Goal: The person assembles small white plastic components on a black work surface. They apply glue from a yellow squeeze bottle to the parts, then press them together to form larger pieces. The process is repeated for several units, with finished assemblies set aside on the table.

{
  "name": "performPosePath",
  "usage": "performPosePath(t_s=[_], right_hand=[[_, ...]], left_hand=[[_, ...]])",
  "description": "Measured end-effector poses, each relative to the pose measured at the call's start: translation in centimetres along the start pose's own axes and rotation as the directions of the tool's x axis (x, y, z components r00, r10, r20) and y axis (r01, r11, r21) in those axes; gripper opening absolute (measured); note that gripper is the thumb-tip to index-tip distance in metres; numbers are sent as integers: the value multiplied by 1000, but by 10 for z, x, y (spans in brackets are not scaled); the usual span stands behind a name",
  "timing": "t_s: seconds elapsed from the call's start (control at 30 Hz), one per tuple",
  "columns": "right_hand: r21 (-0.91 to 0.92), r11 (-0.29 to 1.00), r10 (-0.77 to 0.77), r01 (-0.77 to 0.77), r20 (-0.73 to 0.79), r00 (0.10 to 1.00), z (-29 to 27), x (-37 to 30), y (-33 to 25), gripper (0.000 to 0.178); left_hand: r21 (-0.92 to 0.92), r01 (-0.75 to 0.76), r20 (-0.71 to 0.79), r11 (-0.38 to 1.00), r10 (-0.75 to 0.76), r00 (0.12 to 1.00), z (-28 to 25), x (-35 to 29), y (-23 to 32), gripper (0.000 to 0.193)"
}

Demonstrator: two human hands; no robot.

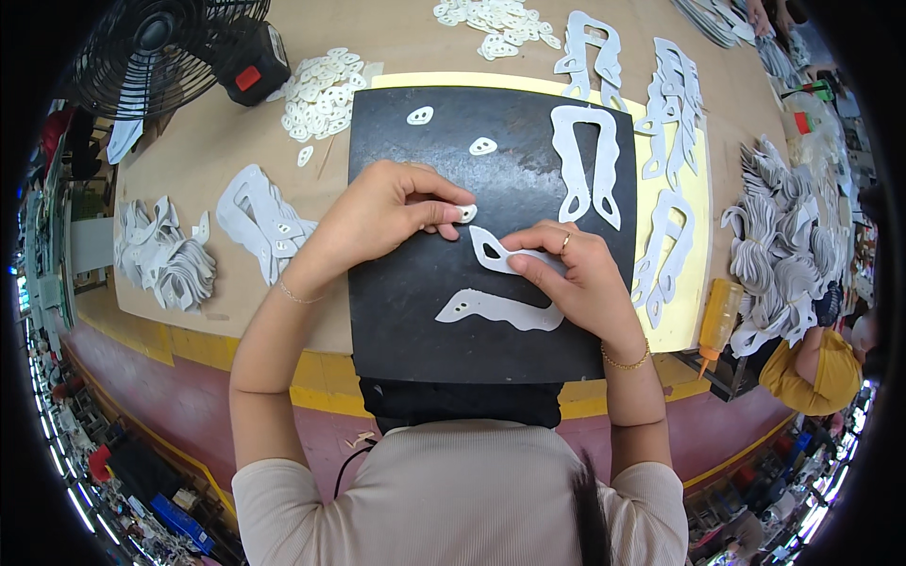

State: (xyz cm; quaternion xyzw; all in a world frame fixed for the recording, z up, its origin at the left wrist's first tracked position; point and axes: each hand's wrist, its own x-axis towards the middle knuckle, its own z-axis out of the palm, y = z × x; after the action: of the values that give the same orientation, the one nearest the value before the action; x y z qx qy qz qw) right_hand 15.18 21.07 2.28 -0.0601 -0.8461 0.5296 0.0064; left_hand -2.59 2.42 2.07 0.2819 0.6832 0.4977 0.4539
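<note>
Tan worktable holds one black mat over yellow sheeting, with one caged fan at the upper left and one yellow glue bottle at the right. Two heaps of cream two-holed tabs sit beyond the mat; two loose tabs lie on it, near one U-shaped white cutout. Over the mat's middle, the person's left hand pinches one tab between thumb and fingers. Just beside it, the right hand pinches one holed, pointed white strip. Below lies one wavy strip bearing one tab at its tip; the right hand hides whether the two strips join.
</note>
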Motion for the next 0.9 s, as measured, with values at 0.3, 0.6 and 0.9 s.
performPosePath(t_s=[0.3, 0.6, 0.9], right_hand=[[79, 995, 64, -53, -139, 988, -3, -2, -3, 18], [218, 957, 212, -190, -79, 974, -8, -2, -4, 20], [446, 852, 300, -276, 17, 954, -11, -2, 0, 24]], left_hand=[[430, -183, 36, 884, 186, 982, 22, 0, 8, 24], [623, -187, -135, 759, 341, 930, 27, -22, -1, 27], [689, -254, -119, 679, 451, 885, 48, -19, -19, 21]])
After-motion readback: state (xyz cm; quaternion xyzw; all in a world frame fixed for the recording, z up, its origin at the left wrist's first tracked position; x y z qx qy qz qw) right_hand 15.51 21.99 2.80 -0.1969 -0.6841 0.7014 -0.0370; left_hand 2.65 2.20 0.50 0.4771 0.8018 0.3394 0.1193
